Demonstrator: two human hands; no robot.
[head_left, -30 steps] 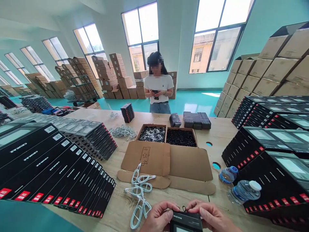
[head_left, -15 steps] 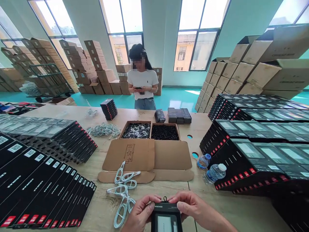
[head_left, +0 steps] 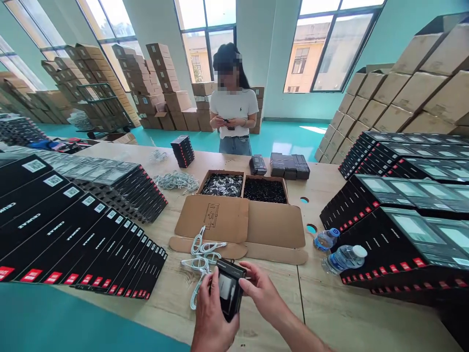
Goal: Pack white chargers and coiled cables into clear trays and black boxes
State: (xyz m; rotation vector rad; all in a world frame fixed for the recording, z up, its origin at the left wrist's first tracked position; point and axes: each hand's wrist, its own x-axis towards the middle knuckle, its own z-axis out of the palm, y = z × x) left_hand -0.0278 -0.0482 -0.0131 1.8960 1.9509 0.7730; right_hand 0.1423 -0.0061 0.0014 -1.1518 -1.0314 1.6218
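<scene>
A small black retail box with a clear window (head_left: 227, 289) is tilted over the near part of the table. My left hand (head_left: 212, 318) wraps its lower left side, thumb along the front edge. With thumb and fingertips, my right hand (head_left: 264, 296) pinches the upper right edge. Part of a dark loop shows at the box's top. White coiled cables (head_left: 201, 264) lie just beyond my left hand, partly on a flattened cardboard flap (head_left: 210, 220). Behind the flaps, one open carton (head_left: 223, 186) holds black and silver pieces, another (head_left: 266, 189) small black parts.
Rows of black boxes stand at left (head_left: 91, 234) and right (head_left: 388, 234). Two water bottles (head_left: 344, 259) are by the right row. More white cables (head_left: 178, 181) lie farther back. Across the table stands a person (head_left: 234, 107) holding something dark. Cartons (head_left: 366, 107) are stacked behind.
The box has tilted and moved up in view, away from the near edge. My left hand has shifted down its side; my right hand still pinches its upper edge. The camera view has turned left.
</scene>
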